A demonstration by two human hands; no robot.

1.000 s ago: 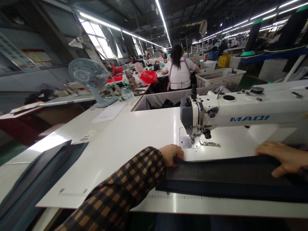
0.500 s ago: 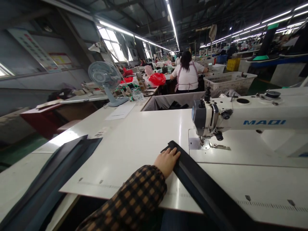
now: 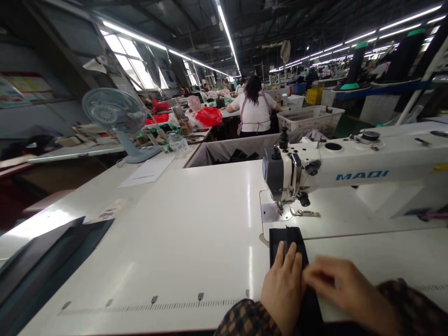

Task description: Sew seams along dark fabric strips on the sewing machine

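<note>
A dark fabric strip (image 3: pixel 297 235) lies folded lengthwise on the white table, its far end just in front of the sewing machine's (image 3: pixel 292 172) needle and presser foot. My left hand (image 3: pixel 284 284) rests flat on top of the strip, fingers stretched toward the needle. At the strip's right edge, my right hand (image 3: pixel 338 280) is closed in a pinch, thumb and forefinger on the fabric; motion smears it a little. The strip's near end runs down beneath my hands and out of sight. More dark fabric pieces (image 3: pixel 52 261) lie stacked on the left.
A grey fan (image 3: pixel 115 116) and a paper sheet (image 3: pixel 147 170) stand and lie at the back left. Behind the table is a cloth-lined bin (image 3: pixel 206 154) with dark pieces. A co-worker (image 3: pixel 255 109) sits beyond, beside a white basket (image 3: pixel 311 119). A printed ruler (image 3: pixel 154 305) runs along the front edge.
The strip has turned from slanting to nearly straight toward the needle. My left hand has moved nearer along it, and my right hand has come into view at its edge. The view has shifted right.
</note>
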